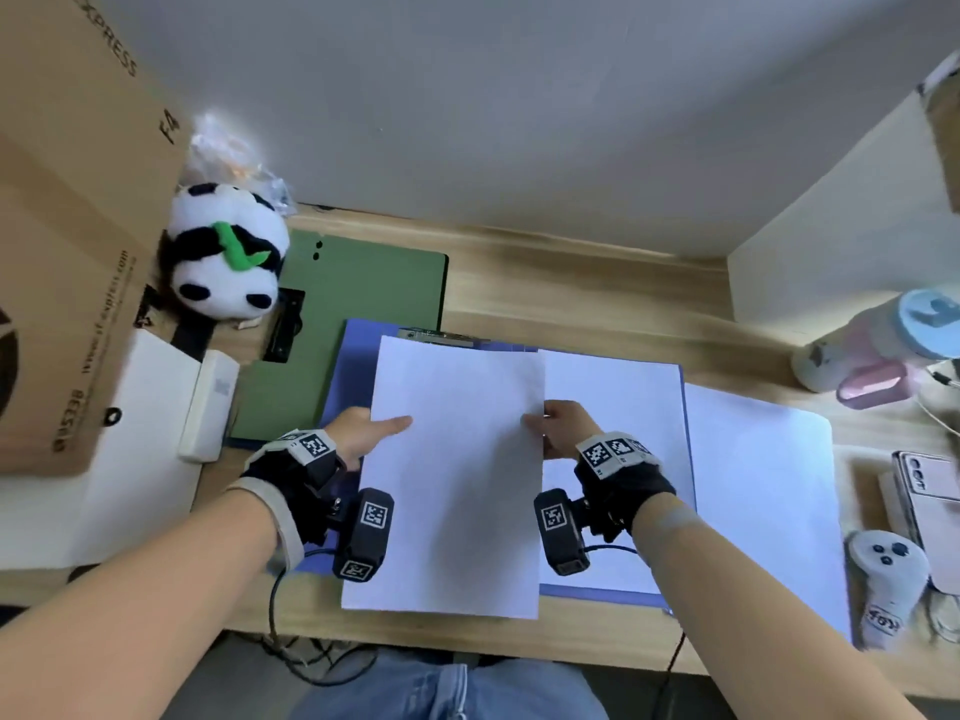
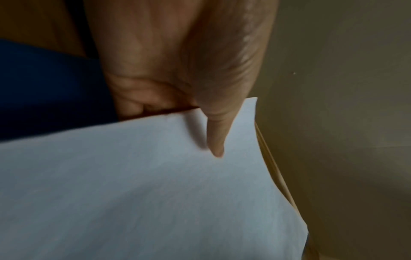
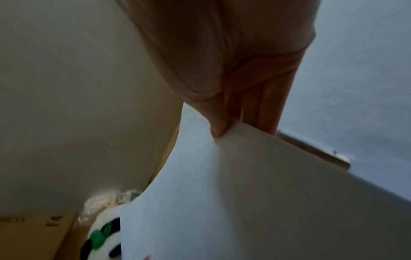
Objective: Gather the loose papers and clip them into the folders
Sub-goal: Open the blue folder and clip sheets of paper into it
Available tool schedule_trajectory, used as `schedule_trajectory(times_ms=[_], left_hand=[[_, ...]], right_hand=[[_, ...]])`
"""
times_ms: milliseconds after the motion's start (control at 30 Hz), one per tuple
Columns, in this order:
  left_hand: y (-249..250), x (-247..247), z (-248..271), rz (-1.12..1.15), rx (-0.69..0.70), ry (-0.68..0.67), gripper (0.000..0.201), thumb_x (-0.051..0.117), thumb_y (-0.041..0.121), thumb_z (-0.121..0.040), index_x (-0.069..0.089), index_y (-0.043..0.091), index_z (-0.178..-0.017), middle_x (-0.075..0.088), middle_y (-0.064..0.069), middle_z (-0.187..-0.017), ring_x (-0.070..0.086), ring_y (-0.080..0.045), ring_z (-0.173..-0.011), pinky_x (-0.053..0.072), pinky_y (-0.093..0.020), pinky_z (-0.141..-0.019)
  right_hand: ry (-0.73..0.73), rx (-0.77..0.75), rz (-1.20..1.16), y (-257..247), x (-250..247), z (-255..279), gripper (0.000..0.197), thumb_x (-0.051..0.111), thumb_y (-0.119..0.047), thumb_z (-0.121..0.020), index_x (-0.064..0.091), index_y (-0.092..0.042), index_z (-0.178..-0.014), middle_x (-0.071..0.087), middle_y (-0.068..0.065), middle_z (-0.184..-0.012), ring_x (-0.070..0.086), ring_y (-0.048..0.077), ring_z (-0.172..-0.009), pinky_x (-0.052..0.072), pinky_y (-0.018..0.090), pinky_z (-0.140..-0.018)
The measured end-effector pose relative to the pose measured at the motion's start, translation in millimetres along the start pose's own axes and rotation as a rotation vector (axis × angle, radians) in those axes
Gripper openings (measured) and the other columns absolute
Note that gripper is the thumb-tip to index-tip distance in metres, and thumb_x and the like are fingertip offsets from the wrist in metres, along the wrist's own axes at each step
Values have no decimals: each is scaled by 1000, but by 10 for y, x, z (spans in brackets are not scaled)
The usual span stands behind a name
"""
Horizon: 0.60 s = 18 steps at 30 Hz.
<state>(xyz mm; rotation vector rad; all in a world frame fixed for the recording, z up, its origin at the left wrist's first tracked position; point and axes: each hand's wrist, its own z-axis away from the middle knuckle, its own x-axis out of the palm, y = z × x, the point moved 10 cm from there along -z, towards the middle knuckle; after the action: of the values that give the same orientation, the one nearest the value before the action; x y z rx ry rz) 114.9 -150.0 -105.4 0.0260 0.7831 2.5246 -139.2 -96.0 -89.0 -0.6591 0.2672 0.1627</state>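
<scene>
Two hands: both pinch one white sheet of paper point(image 1: 457, 480), held flat above the desk.
Left hand point(image 1: 358, 433): thumb point(image 2: 214, 133) lies on top of the sheet at its 9 o'clock edge, other fingers curled beneath it.
Right hand point(image 1: 563, 426): thumb point(image 3: 217, 121) presses the top face at the 3 o'clock edge, fingers point(image 3: 269, 109) straight beneath.
Held sheet: long axis runs 12 to 6 o'clock; it hangs between the hands, its near end past the desk's front edge.
Key relation: the blue folder point(image 1: 350, 366) lies open directly under the sheet, with its metal clip point(image 1: 441, 337) just beyond the sheet's 12 o'clock edge. Judged from this, the sheet needs to slide toward 12 o'clock so its top edge goes under the clip. Neither hand is clearly nearer the clip.
Blue folder contents: another white sheet point(image 1: 618, 459) already rests on it, at 3 o'clock of the held one; whether it is clipped cannot be told.
Loose paper: a further white sheet point(image 1: 763, 491) lies on the wooden desk point(image 1: 571, 288) at 3 o'clock, beside the folder.
Green folder point(image 1: 363, 288): at 11 o'clock, holding no paper in view, its black clip point(image 1: 285, 324) at its 9 o'clock edge, partly under a plush panda point(image 1: 223, 252).
Progress: one folder is part filled, the green one untouched.
</scene>
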Motion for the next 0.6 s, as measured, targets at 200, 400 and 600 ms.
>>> schedule_trajectory(times_ms=[200, 400, 600], left_hand=[[-226, -348, -277, -14, -31, 83, 29, 53, 19, -95, 58, -7, -107, 64, -23, -103, 64, -36, -92, 54, -39, -77], [-54, -532, -509, -47, 62, 175, 15, 56, 18, -93, 59, 3, -92, 60, -19, -96, 56, -30, -87, 49, -48, -89], [120, -595, -658, -73, 86, 205, 12, 52, 19, -93, 52, 10, -86, 51, -12, -88, 46, -23, -79, 39, -32, -75]], right_hand=[[45, 87, 85, 57, 388, -223, 31, 43, -25, -93, 62, 0, -86, 57, 17, -83, 62, 34, -82, 50, 52, -92], [193, 93, 145, 3, 320, -354, 30, 46, -23, -91, 54, -7, -66, 55, 15, -75, 58, 31, -71, 54, 40, -77], [225, 112, 160, -89, 283, -425, 23, 45, -21, -90, 49, -10, -70, 51, 14, -74, 47, 22, -67, 49, 37, -68]])
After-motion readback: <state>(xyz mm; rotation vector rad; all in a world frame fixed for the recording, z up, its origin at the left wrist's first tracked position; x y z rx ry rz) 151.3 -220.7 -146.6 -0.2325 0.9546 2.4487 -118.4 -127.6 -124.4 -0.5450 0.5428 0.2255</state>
